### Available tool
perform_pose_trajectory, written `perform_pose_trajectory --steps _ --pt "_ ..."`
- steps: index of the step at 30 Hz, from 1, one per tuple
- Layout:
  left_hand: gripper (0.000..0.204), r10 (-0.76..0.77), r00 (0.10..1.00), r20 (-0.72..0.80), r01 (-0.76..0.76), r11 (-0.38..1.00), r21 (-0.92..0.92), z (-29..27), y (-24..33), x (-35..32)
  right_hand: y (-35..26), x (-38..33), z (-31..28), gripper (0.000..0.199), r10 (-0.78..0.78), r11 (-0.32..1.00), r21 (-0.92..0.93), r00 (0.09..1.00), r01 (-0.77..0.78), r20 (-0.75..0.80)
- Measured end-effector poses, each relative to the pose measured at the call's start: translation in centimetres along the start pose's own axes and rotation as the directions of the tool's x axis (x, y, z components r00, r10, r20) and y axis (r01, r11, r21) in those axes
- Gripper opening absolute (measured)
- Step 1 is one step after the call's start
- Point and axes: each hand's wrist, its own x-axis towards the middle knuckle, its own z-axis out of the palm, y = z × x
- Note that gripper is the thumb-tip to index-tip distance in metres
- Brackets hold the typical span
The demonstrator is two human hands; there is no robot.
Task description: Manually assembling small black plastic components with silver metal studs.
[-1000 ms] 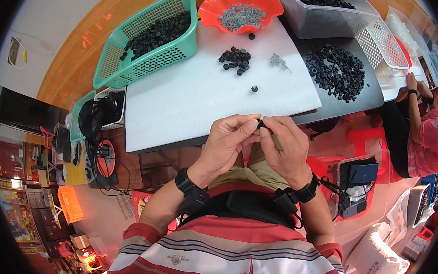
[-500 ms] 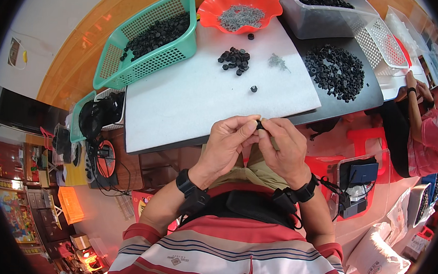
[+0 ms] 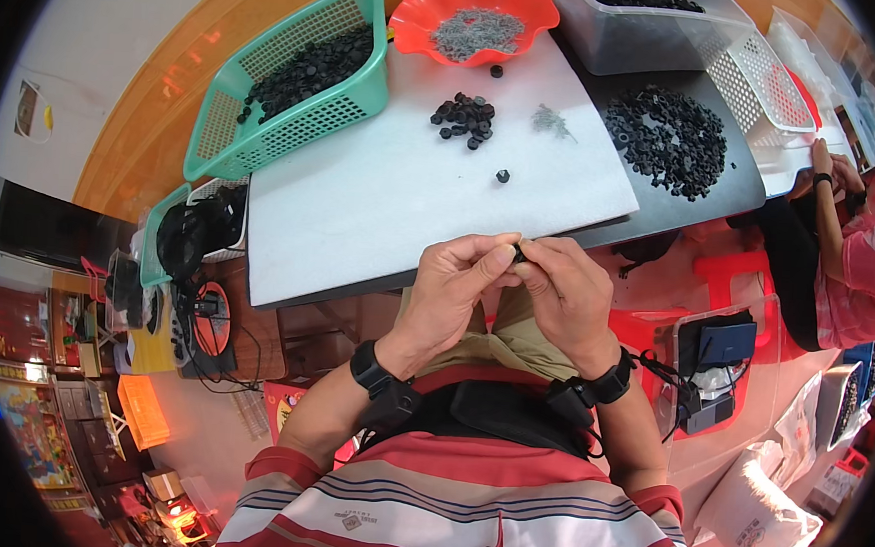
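Note:
A small black part [image 3: 517, 252] is pinched between the fingertips of both my hands, just off the near edge of the white board [image 3: 361, 209]. My left hand [image 3: 457, 283] holds it from the left, thumb and forefinger closed. From the other side my right hand [image 3: 566, 293] grips it with closed fingers, which hide most of its shape. A single black part [image 3: 503, 176] lies on the board beyond my hands. Farther off is a cluster of black parts [image 3: 462, 122], and right of it a small heap of grey pins [image 3: 551, 121].
At the back left stands a green basket [image 3: 296, 129] of black pieces. A red scalloped bowl [image 3: 408, 21] holds grey pins. Many black rings [image 3: 666, 142] cover the dark tabletop, below a clear bin [image 3: 622, 44]. Another person's hand [image 3: 823, 162] works at the far right.
The black part in my fingertips has turned slightly, and my right fingers have shifted around it. Both hands stay in nearly the same place.

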Motion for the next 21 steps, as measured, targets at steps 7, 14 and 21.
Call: perform_pose_trajectory --steps 7,14,21 --pt "0.029 0.038 0.999 -0.002 -0.038 0.998 0.052 0.7 0.2 -0.1 0.0 -0.1 -0.3 0.025 0.001 0.999 0.037 1.0 0.0 -0.024" --pt "0.026 0.082 0.997 -0.004 -0.081 0.993 0.084 0.9 0.1 -0.3 0.2 -0.1 -0.5 0.025 -0.032 0.999 0.032 0.999 0.033 -0.028" --pt "0.024 0.131 0.991 0.02 -0.132 0.981 0.143 1.3 0.2 -0.5 1.1 -0.2 -0.5 0.025 -0.176 0.98 -0.098 0.984 0.176 0.007"
